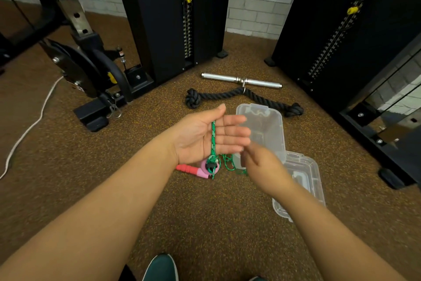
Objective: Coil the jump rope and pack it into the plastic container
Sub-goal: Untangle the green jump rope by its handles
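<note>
My left hand [205,137] is held palm up with its fingers straight. The green jump rope [213,137] lies across the palm and hangs down to a black knot at a pink and red handle [193,170] on the floor. My right hand [262,166] is blurred just to the right, its fingers curled down where loops of the green rope hang. Behind both hands the clear plastic container [264,121] stands open on the floor. Its clear lid [305,180] lies flat to the right, partly under my right forearm.
A black knotted rope attachment [227,95] and a steel bar handle [241,80] lie on the brown speckled floor beyond the container. Black weight-stack machines [168,18] stand at the back left and right. A white cord [29,125] trails along the floor at the left.
</note>
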Demonstrator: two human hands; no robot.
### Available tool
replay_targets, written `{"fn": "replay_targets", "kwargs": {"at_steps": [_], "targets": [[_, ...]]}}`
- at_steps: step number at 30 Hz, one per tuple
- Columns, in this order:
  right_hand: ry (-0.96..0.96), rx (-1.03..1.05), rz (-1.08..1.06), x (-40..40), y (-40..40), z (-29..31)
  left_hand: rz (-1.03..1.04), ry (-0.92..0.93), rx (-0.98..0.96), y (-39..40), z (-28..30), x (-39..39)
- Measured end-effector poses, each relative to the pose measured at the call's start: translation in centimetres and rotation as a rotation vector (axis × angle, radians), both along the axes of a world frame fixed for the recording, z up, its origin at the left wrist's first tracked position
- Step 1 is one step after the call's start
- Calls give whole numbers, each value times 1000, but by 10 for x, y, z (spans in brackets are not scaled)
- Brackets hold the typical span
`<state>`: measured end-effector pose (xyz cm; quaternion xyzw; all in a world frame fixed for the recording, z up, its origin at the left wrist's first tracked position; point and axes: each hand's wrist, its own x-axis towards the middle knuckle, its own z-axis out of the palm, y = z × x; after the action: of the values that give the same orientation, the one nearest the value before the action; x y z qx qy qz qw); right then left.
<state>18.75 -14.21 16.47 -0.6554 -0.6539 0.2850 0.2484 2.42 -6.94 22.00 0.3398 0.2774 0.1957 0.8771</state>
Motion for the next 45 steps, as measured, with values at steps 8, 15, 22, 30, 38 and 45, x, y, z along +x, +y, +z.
{"fn": "replay_targets", "kwargs": {"at_steps": [8, 15, 22, 30, 38, 45], "targets": [[-377, 123, 289, -27, -13, 28, 217, 157, 131, 6, -5, -1], [93, 195, 166, -12, -12, 57, -32, 622, 606, -4, 0, 0], [368, 198, -120, -5, 1, 50, -278, 430, 489, -7, 9, 2], [687, -54, 44, -16, 0, 46, -231, 46, 129, 5, 0, -4], [539, -23, -73, -8, 3, 40, -179, 203, 199, 3, -1, -5], [536, 4, -178, -12, 7, 31, -23, 187, 214, 0, 4, 0]]}}
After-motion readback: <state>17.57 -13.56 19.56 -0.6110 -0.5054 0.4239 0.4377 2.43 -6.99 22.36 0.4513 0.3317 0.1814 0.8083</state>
